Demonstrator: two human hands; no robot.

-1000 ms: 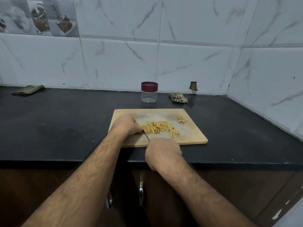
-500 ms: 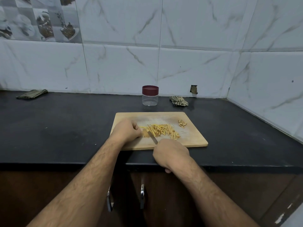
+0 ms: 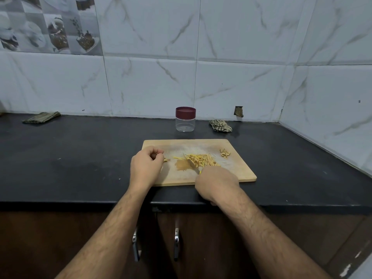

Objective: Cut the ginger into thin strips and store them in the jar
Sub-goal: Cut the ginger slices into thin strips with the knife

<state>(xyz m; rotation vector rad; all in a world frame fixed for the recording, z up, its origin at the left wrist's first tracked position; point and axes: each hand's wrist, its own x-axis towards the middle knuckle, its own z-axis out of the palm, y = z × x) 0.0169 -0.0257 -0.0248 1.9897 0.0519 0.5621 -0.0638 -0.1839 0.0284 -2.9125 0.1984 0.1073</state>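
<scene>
Right hand (image 3: pixel 217 181) at lower centre of the frame, knuckles up, fingers curled round the handle of a knife (image 3: pixel 192 165); blade angled up and to the left, tip touching the near edge of the ginger strips (image 3: pixel 202 160). Strips heaped in a loose yellow pile at the middle of the cutting board (image 3: pixel 237 172), a few stray ones trailing off to the left of the pile. Damp brownish patch (image 3: pixel 182 165) on the wood just left of the blade.

Left hand (image 3: pixel 146 167) over the board's left edge, fingers curled in, a small yellow bit of ginger (image 3: pixel 165 159) showing just beside the fingertips; whether pinched or merely touched, cannot tell. Both bare forearms reaching in from the bottom of the frame.

Small cluster of brownish peel scraps (image 3: pixel 225 153) near the board's upper right corner, apart from the pile. Board lying flat on the dark desk (image 3: pixel 80 158), close to its front edge.

Behind the board, near the tiled wall, a clear jar (image 3: pixel 185 124) standing upright with its maroon lid (image 3: pixel 185 112) on, nothing visible inside. Crumpled checked cloth (image 3: pixel 220 125) to the right of the jar; folded striped cloth (image 3: pixel 41 117) at far left of the desk. Two metal cabinet handles (image 3: pixel 176 243) below the desk front.
</scene>
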